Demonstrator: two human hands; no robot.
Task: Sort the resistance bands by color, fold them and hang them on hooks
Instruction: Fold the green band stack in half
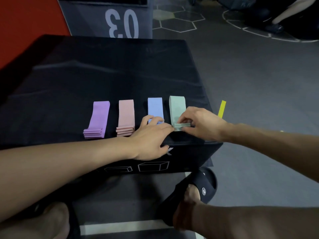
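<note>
We judge this a gym: a black plyo box (103,69), rubber flooring (259,75) with painted hexagons (177,19), and a numbered "03" panel (120,23).

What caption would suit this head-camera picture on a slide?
Both hands fold the green band beside purple, pink and blue bands on a black box.

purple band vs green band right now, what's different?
Colour: the purple band is lilac, the green band pale mint. Contact: the purple band lies untouched; the right hand pinches the green band's folded end, with the left hand beside it. Both lie on the black box, near ends folded.
</note>
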